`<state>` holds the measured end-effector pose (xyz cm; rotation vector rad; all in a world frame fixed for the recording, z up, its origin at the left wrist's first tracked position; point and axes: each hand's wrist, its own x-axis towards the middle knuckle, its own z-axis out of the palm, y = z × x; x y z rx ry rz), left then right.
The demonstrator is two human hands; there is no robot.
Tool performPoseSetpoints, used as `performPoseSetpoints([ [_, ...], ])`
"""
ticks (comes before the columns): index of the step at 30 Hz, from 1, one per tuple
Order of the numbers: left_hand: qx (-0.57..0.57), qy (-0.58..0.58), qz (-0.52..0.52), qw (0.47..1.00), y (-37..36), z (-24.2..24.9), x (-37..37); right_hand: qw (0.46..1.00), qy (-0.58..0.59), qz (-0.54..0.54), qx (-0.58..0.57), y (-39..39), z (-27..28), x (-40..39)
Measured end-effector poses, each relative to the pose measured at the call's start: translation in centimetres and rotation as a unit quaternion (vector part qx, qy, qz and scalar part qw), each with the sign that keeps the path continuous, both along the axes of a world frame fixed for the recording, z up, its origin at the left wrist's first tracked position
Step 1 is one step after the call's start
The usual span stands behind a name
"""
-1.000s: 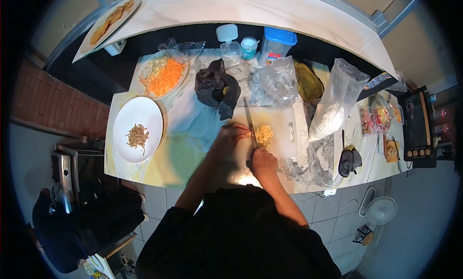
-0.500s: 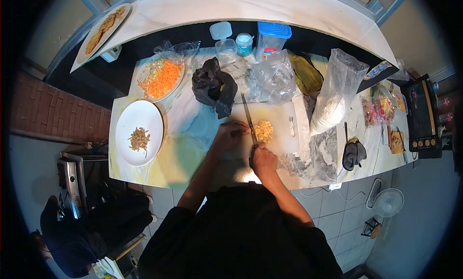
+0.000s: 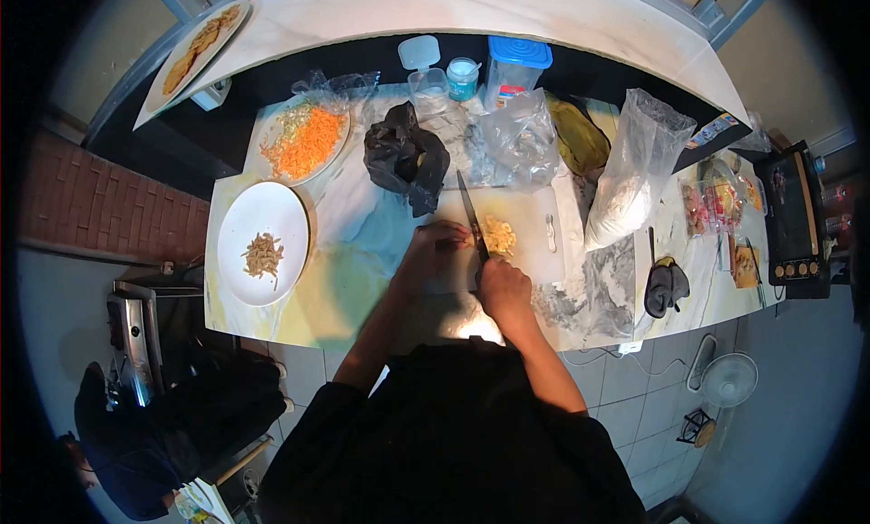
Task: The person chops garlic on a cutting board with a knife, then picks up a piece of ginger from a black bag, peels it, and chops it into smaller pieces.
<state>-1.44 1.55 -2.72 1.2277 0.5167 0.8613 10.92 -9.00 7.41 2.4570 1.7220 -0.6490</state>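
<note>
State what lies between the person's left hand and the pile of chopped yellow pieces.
In the head view, the blade of the knife lies between the left hand and the chopped yellow pieces; the right hand holds its handle.

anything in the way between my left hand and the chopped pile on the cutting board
Yes, the knife: its blade stands between your left hand and the chopped pile on the cutting board.

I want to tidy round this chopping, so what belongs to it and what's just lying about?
In the job:
knife in the right hand
cutting board
chopped yellow pieces

Seemingly just lying about:
crumpled clear bag
toaster oven
fan
stool
</note>
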Motion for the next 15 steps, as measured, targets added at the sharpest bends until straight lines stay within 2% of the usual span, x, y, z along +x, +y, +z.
performPoseSetpoints([
  [1,-0.001,-0.001,0.002,1.000,0.1,0.1,0.0,1.000,-0.001,-0.004,0.003,-0.1,-0.3,-0.1],
  [3,-0.110,-0.015,-0.009,0.994,0.0,0.0,-0.1,1.000,-0.002,-0.007,0.004,-0.4,-0.5,-0.3],
  [4,-0.111,-0.016,-0.008,0.994,0.0,-0.1,0.0,1.000,-0.010,-0.011,0.011,-0.4,-0.5,-0.5],
  [5,0.073,0.029,0.019,0.997,0.1,-0.3,0.1,1.000,-0.017,-0.014,0.020,-0.4,-0.5,-0.6],
  [6,0.254,0.074,0.044,0.963,0.1,0.1,0.2,1.000,-0.017,-0.012,0.019,-0.6,-0.9,-0.6],
  [8,0.228,0.060,0.049,0.971,-0.2,0.7,0.3,0.997,-0.034,0.020,0.066,-1.1,-2.3,-0.5],
  [10,0.201,0.047,0.051,0.977,-0.3,0.7,0.3,0.997,-0.040,0.022,0.056,-1.1,-2.6,-0.4],
  [12,0.258,0.064,0.068,0.962,-0.1,0.4,0.4,0.998,-0.045,0.022,0.046,-1.1,-2.7,-0.5],
  [15,0.258,0.092,0.062,0.960,-0.1,1.0,0.3,0.997,-0.042,0.011,0.060,-1.2,-3.2,-0.7],
])
